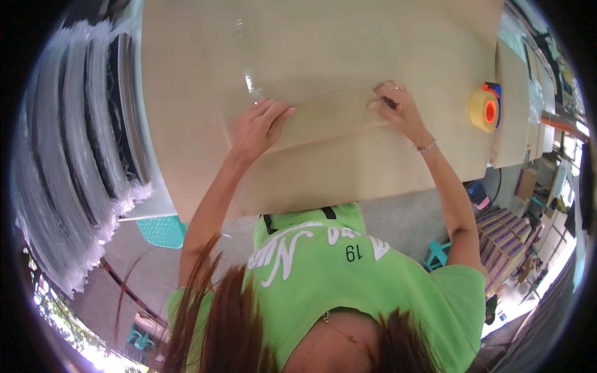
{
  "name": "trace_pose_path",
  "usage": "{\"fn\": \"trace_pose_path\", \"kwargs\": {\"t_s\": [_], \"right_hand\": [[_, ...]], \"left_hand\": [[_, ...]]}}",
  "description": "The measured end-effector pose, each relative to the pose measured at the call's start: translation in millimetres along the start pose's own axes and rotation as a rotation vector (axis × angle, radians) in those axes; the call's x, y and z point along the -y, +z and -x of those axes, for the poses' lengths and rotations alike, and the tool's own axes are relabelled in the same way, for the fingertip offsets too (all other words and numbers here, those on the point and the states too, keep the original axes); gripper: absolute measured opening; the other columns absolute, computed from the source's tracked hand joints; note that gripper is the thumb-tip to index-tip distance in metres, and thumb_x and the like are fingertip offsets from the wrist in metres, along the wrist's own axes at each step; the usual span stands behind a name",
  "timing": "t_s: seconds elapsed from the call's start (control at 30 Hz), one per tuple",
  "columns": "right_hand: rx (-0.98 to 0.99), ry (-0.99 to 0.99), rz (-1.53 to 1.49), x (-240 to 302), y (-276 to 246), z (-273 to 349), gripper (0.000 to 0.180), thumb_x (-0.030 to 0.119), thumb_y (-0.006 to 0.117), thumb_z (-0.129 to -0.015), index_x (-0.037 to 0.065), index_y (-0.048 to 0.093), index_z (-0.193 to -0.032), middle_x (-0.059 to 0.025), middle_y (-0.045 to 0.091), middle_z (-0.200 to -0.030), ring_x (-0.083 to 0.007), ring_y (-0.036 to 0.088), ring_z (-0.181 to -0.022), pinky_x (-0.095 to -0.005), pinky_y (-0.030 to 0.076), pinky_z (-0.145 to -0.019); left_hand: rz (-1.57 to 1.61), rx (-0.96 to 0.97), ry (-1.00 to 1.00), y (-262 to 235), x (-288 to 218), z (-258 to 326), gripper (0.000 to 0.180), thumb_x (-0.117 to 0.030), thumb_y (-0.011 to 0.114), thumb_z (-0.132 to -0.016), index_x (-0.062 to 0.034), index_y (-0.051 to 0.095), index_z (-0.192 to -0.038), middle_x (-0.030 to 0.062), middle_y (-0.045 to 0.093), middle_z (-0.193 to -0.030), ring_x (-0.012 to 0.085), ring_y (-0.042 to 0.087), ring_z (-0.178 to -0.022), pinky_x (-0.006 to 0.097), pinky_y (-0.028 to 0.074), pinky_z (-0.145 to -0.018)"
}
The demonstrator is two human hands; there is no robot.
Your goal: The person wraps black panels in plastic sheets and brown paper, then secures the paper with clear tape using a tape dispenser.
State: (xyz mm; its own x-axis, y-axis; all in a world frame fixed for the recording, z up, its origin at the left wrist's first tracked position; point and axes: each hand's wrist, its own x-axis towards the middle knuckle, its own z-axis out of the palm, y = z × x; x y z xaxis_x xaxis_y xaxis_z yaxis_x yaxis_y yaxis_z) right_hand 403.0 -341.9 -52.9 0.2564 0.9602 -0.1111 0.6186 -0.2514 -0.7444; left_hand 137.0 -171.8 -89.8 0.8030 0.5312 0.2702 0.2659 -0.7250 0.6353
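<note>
A wide, see-through strip of packing tape (333,112) spans the gap between my two hands, just over or on a large brown cardboard sheet (348,168); whether it touches the board I cannot tell. My left hand (258,127) has its fingers curled at the strip's left end, thumb pointing right. At the other end my right hand (400,109) pinches the strip, fingers bent in. Both hands are slightly blurred. To the right, a tape roll (480,110) in an orange and blue dispenser (497,93) rests on the cardboard.
Thick plastic-wrapped bundles (81,124) stand along the left side. A turquoise stool (163,231) is under the table edge at left, another (438,253) at right. A striped purple and tan covering (507,242) lies beyond my right arm. More cardboard (513,102) extends at far right.
</note>
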Motion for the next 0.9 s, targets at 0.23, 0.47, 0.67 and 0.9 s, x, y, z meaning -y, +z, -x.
{"fn": "trace_pose_path", "kwargs": {"t_s": [0.23,0.47,0.67,0.9], "right_hand": [[-0.236,-0.031,-0.076,-3,23,2,0.022,0.012,0.072,-0.075,0.002,0.053,-0.071,-0.0031,0.04,-0.064,-0.0187,0.038,-0.069,-0.0316,0.034,-0.073],[-0.253,-0.037,-0.072,-8,27,2,0.02,0.012,0.072,-0.075,0.002,0.055,-0.072,-0.0025,0.045,-0.067,-0.0189,0.042,-0.07,-0.0297,0.036,-0.073],[-0.316,0.016,-0.169,-11,30,6,0.014,0.01,0.073,-0.076,0.002,0.061,-0.075,-0.0013,0.052,-0.07,-0.0157,0.045,-0.069,-0.0284,0.038,-0.065],[-0.382,0.143,-0.177,-2,38,5,0.016,0.012,0.075,-0.077,0.002,0.063,-0.075,-0.0016,0.055,-0.072,-0.0118,0.047,-0.067,-0.0274,0.039,-0.062]], "left_hand": [[-0.026,0.153,0.226,-41,15,27,0.032,-0.023,0.067,-0.085,-0.0184,0.059,-0.115,0.0015,0.047,-0.134,0.0226,0.054,-0.11,0.039,0.048,-0.088],[-0.454,0.405,0.693,-62,66,60,0.068,-0.025,0.066,-0.081,-0.0381,0.036,-0.14,-0.0032,0.032,-0.149,0.0199,0.036,-0.134,0.04,0.032,-0.113],[-0.582,0.213,0.709,-47,68,70,0.064,-0.02,0.07,-0.075,-0.0337,0.044,-0.133,-0.0031,0.042,-0.142,0.0202,0.044,-0.129,0.038,0.039,-0.109],[-0.643,0.254,0.328,-3,-5,90,0.055,-0.029,0.061,-0.088,-0.0294,0.04,-0.14,-0.0019,0.037,-0.146,0.0204,0.038,-0.133,0.043,0.031,-0.111]]}}
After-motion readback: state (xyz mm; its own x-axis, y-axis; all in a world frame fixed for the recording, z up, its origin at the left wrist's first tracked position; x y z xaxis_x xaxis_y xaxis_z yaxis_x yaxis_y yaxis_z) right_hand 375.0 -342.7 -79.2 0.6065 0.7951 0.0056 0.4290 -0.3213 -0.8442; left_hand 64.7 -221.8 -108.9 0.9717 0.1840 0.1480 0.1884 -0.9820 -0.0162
